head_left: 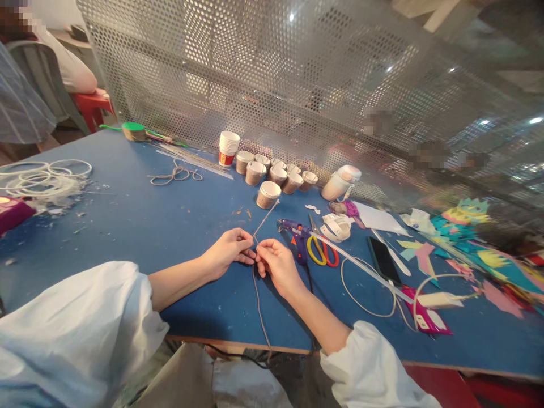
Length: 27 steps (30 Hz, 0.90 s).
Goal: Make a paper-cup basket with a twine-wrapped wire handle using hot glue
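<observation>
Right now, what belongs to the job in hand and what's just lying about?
In use or likely related:
- thin grey cord, in left hand and right hand
- brown and white paper cups
- blue glue gun
- yellow and red scissors

Apparently lying about:
- black rectangular phone
- pale lidded bottle
- pink paper scraps

Bright spots across perforated screen (212, 73); edges stretched, right background blurred.

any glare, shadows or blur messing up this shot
Head view: bright light spots across the perforated screen; head view: dark shadow on the blue table below the left forearm; head view: coloured paper at far right smeared, the left hand and right hand clearer.
</observation>
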{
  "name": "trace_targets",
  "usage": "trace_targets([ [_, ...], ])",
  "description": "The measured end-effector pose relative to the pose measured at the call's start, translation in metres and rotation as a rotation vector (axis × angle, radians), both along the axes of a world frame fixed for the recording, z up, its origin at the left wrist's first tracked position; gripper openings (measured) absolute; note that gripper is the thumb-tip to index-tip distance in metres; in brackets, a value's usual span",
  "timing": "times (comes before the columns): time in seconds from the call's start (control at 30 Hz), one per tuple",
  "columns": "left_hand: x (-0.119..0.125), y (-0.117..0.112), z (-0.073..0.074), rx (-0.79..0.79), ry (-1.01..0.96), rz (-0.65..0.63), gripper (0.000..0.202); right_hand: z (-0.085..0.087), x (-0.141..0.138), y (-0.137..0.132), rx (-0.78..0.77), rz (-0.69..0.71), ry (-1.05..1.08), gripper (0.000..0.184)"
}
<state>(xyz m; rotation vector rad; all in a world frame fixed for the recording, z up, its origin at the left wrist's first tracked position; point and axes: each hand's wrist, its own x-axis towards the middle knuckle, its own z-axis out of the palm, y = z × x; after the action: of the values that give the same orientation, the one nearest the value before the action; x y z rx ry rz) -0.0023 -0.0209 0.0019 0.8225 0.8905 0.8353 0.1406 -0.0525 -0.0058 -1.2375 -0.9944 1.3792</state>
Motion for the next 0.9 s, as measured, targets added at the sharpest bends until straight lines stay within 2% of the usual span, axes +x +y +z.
trace_targets([
  [0.37,-0.0001,-0.0015,0.0040,0.009,-0.007,-0.007,0.009,-0.0015,-0.0009,-0.0009,0.017,0.009,-0.026,0.020],
  [0.6,-0.0003,0.0004,-0.0015,0.012,-0.064,-0.072,0.013,-0.0046,0.0007,0.0002,0.038,0.006,-0.070,0.020],
  [0.9,-0.0009,0.0010,-0.0008,-0.013,-0.007,-0.048,0.006,-0.0039,0.0017,-0.0006,0.051,0.005,-0.103,0.019],
])
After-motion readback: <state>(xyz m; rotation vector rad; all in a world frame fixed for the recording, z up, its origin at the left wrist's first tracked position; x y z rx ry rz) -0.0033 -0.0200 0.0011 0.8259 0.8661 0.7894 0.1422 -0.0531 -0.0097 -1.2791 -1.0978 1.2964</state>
